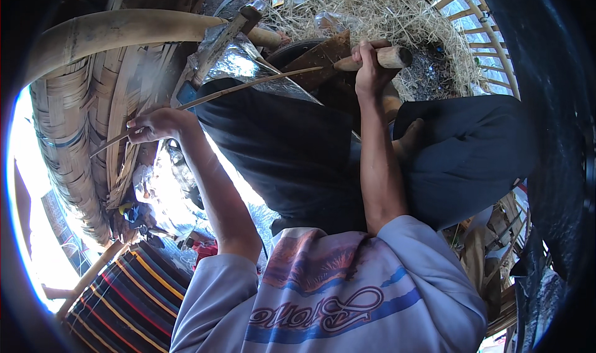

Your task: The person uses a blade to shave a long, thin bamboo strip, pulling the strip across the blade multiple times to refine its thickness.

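Two dark-trousered legs (pixel 279 142) underlie the work. Across the left one we record a long thin strip (pixel 248 85), its axis running lower left to upper right. Its far end meets or overlaps the brown blade (pixel 324 54); we cannot confirm contact. Nearer that end, the right hand (pixel 370 67) grips a wooden handle (pixel 395 57); the left hand (pixel 156 125) pinches the strip.

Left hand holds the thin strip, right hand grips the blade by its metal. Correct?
No: the head view shows the right hand gripping the wooden handle, not the metal blade. The left hand does hold the thin strip.
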### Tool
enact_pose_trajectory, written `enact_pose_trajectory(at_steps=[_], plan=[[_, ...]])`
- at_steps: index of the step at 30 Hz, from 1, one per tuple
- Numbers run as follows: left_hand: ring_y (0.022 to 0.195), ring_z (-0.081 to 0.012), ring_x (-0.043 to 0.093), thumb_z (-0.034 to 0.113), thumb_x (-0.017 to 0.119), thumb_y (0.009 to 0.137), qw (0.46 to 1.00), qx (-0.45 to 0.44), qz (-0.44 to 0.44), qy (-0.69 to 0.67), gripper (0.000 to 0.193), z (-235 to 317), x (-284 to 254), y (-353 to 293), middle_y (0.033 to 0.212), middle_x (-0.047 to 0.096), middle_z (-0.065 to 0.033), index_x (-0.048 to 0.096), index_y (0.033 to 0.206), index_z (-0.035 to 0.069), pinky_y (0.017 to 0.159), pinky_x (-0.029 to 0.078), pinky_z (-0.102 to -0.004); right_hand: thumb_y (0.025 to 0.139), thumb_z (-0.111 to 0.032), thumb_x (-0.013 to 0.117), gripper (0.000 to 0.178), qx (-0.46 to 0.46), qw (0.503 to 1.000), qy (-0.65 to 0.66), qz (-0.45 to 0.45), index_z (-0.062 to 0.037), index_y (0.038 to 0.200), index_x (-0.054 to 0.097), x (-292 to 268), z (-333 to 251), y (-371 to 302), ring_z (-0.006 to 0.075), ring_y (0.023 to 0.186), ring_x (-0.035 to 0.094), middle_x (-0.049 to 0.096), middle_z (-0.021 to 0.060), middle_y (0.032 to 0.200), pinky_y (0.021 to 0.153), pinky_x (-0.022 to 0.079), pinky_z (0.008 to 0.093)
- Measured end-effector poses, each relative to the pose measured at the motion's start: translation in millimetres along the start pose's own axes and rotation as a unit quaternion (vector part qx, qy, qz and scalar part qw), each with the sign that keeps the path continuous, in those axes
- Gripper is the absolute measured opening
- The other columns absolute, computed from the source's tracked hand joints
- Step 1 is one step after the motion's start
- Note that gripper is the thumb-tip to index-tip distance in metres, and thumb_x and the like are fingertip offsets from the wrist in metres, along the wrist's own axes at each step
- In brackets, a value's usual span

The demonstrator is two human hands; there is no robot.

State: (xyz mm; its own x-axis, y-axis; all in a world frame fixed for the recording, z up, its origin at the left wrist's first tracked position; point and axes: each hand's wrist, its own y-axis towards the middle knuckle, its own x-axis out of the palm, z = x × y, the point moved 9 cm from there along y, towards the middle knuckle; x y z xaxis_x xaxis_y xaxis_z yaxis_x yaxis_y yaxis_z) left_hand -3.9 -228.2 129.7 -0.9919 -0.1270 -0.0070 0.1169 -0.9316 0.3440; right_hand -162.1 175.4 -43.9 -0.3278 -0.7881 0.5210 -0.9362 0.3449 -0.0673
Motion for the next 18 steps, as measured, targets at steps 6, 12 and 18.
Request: enact_pose_trajectory(at_steps=[6, 12, 18], plan=[[0.077, -0.0144, 0.053, 0.029, 0.034, 0.099, 0.998, -0.038, -0.020, -0.045, 0.018, 9, 7, -19, 0.099, 0.046, -0.0083, 0.036, 0.110, 0.014, 0.063, 0.053, -0.0305, 0.078, 0.005, 0.057, 0.016, 0.003, 0.999, -0.031, -0.027, -0.0015, 0.070, 0.045, -4, 33, -6, 0.0125, 0.045, 0.048, 0.048, 0.0047, 0.055, 0.043, 0.039, 0.0256], [0.067, -0.0094, 0.049, 0.026, 0.034, 0.099, 0.997, 0.037, -0.030, -0.064, 0.013, 11, 7, -2, 0.088, 0.044, -0.0052, 0.037, 0.107, 0.015, 0.056, 0.028, -0.0146, 0.080, 0.003, 0.059, 0.015, -0.032, 0.999, -0.011, -0.028, -0.0019, 0.071, 0.047, 7, -12, -3, 0.0116, 0.054, 0.051, 0.050, 0.0047, 0.058, 0.053, 0.043, 0.0268], [0.054, -0.0049, 0.042, 0.029, 0.037, 0.099, 0.995, 0.008, -0.044, -0.095, 0.011, 12, 20, -16, 0.073, 0.041, -0.0006, 0.033, 0.107, 0.023, 0.041, 0.041, -0.0155, 0.078, 0.003, 0.061, 0.016, -0.071, 0.989, -0.113, -0.059, -0.0025, 0.069, 0.048, -7, 43, -7, 0.0103, 0.046, 0.049, 0.051, 0.0043, 0.056, 0.044, 0.040, 0.0239]])
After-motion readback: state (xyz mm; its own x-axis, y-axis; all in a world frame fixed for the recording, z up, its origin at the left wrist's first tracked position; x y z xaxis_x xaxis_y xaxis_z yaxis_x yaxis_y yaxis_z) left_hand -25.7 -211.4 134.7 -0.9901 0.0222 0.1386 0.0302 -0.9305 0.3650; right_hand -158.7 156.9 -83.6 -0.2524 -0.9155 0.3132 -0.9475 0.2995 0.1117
